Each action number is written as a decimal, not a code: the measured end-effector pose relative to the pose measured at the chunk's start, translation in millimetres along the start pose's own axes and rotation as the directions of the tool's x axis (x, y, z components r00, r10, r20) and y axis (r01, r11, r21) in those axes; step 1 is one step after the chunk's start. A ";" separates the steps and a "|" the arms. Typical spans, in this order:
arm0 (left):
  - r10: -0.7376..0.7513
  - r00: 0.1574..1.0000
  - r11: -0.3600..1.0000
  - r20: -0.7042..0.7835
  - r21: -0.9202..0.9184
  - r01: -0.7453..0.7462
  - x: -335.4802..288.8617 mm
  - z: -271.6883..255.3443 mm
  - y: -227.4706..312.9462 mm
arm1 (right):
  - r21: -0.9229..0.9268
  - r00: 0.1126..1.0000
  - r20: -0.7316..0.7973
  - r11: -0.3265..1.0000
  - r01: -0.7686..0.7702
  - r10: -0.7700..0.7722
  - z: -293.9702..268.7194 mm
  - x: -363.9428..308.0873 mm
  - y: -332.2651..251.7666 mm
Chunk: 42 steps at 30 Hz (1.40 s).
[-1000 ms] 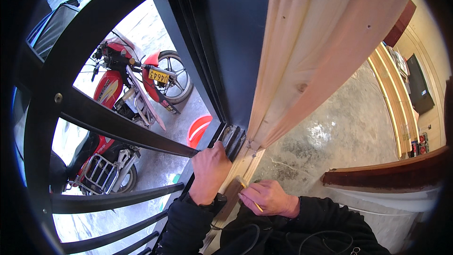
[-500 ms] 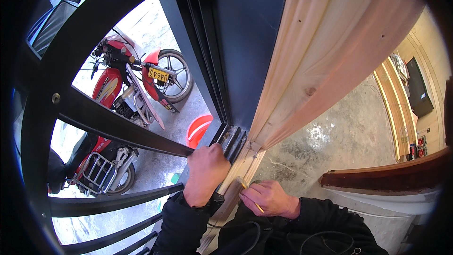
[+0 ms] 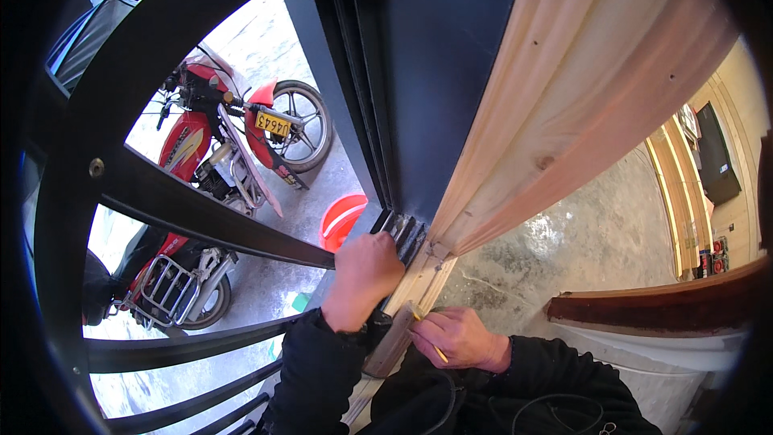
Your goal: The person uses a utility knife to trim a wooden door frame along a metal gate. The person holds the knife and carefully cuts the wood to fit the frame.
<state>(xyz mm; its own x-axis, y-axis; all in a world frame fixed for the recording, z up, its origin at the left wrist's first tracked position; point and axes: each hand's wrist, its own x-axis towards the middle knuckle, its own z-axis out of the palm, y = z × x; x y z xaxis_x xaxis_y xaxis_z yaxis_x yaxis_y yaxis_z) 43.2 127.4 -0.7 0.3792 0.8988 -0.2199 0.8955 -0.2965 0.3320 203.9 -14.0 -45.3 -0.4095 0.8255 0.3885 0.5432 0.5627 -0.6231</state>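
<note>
My left hand (image 3: 369,274) is closed in a fist at the lower corner of the dark window frame (image 3: 386,193), against the sill track; what its fingers hold is hidden. My right hand (image 3: 459,338) pinches a thin yellow-handled tool that looks like a small brush (image 3: 440,353). Its pale, wider tip lies over the wooden sill (image 3: 423,282), just right of my left hand. Below that tip, a brownish length of wood (image 3: 390,346) slants down toward my body. Upright wooden trim (image 3: 515,121) rises from the sill beside the frame.
Dark metal bars (image 3: 217,213) cross the left side. Beyond them stand a red motorcycle (image 3: 185,145) and a red bucket (image 3: 342,217) on the floor. At right are a curved dark-brown wooden edge (image 3: 644,306) and stacked boards (image 3: 676,193). A cable (image 3: 555,399) hangs near my right sleeve.
My left fist has moved slightly up and right along the sill, showing more of the brownish wood's lower end. The right hand stays almost in place with its tool. The view has shifted slightly.
</note>
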 end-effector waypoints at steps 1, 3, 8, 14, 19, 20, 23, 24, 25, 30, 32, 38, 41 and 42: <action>-0.015 1.000 1.000 -0.003 0.014 0.015 6.3 1.9 -1.5 | 0.007 1.000 -0.002 1.000 -0.002 0.002 -0.3 0.1 0.7; -0.011 1.000 1.000 -0.010 0.015 0.011 12.0 6.7 -6.0 | 0.003 1.000 -0.018 1.000 -0.003 0.003 -0.9 0.1 0.7; 0.032 0.999 0.999 -0.030 -0.004 -0.032 12.5 16.0 -15.0 | -0.002 1.000 -0.017 1.000 0.005 -0.005 -2.1 2.1 -2.2; 0.054 0.994 0.995 -0.094 -0.074 -0.061 3.7 15.5 -15.0 | -0.003 1.000 -0.026 1.000 0.006 -0.006 -1.2 4.3 -3.0; 0.031 0.994 0.992 -0.104 -0.121 -0.044 2.5 15.1 -13.3 | -0.007 0.999 -0.031 1.000 -0.005 0.005 -0.9 2.9 -2.7; 0.033 0.993 0.993 -0.113 -0.113 -0.045 2.6 15.2 -13.2 | -0.010 0.999 -0.034 1.000 -0.002 0.001 -0.9 2.8 -2.8; 0.043 0.993 0.992 -0.114 -0.110 -0.055 3.0 14.7 -13.1 | -0.009 1.000 -0.018 1.000 -0.007 0.007 -1.7 2.1 -3.2; 0.037 0.993 0.990 -0.116 -0.129 -0.052 2.7 14.2 -12.8 | -0.010 1.000 0.000 1.000 -0.011 0.011 -2.9 1.4 -3.4; 0.030 0.993 0.990 -0.114 -0.136 -0.046 2.0 13.6 -12.4 | -0.014 1.000 0.023 1.000 -0.019 0.020 -3.8 0.8 -3.6; -0.001 0.997 0.985 -0.082 -0.172 -0.013 -0.6 9.3 -10.7 | -0.001 1.000 0.021 1.000 -0.017 0.017 -4.1 1.5 -3.5; -0.007 0.997 0.982 -0.080 -0.186 -0.008 -1.1 8.2 -10.4 | 0.000 1.000 0.000 1.000 -0.010 0.010 -2.8 2.4 -3.1; -0.042 0.997 0.979 -0.060 -0.201 0.029 -3.4 7.1 -9.1 | -0.008 0.999 -0.039 1.000 0.003 -0.003 -0.7 2.3 -2.5; -0.096 0.994 0.969 -0.057 -0.234 0.080 -8.2 6.2 -7.7 | -0.008 0.999 -0.038 1.000 0.004 -0.004 -0.7 1.2 -2.5; -0.100 0.994 0.965 -0.037 -0.249 0.087 -9.5 5.4 -8.0 | -0.007 0.999 -0.038 1.000 0.003 -0.003 -0.4 1.1 -2.6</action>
<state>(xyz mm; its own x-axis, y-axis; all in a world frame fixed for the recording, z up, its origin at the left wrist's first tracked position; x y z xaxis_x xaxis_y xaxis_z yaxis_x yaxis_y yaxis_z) 33.6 119.5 -6.2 0.2789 0.9354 -0.2175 0.8389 -0.1271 0.5292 202.4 -14.5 -43.0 -0.3834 0.8246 0.4160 0.5470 0.5657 -0.6171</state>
